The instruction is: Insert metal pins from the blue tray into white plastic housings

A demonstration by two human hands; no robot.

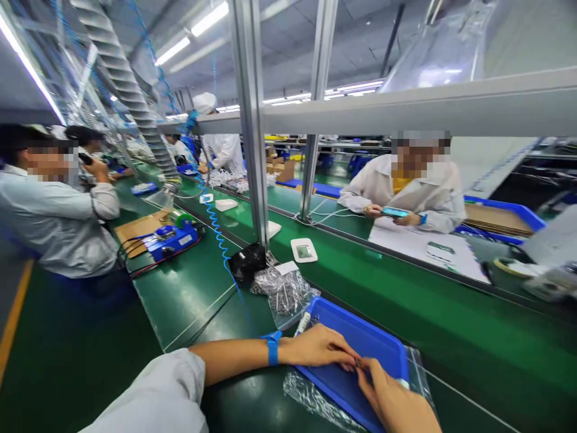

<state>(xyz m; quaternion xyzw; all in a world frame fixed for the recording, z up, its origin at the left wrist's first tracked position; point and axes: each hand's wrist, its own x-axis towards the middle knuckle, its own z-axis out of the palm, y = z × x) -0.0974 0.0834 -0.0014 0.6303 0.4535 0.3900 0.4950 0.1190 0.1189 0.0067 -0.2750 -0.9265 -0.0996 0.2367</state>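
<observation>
Above a blue plastic tray (pixel 369 334), my left hand (pixel 318 346) and my right hand (pixel 392 394) meet at the fingertips. A tiny dark metallic part (pixel 358 362) shows between them, too small to name. Both hands are closed in a pinch around it. A blue wrist strap (pixel 273 347) circles my left wrist. Just behind the tray lies a clear bag of small metallic parts (pixel 285 291). Clear plastic film (pixel 311 397) sticks out at the tray's near side.
A metal post (pixel 252 132) rises beyond the bag, beside a black bag (pixel 247 263). A white dish (pixel 304 250) with a green board sits on the green belt. A blue soldering unit (pixel 174 242) stands left. Co-workers sit at left (pixel 54 210) and across (pixel 406 186).
</observation>
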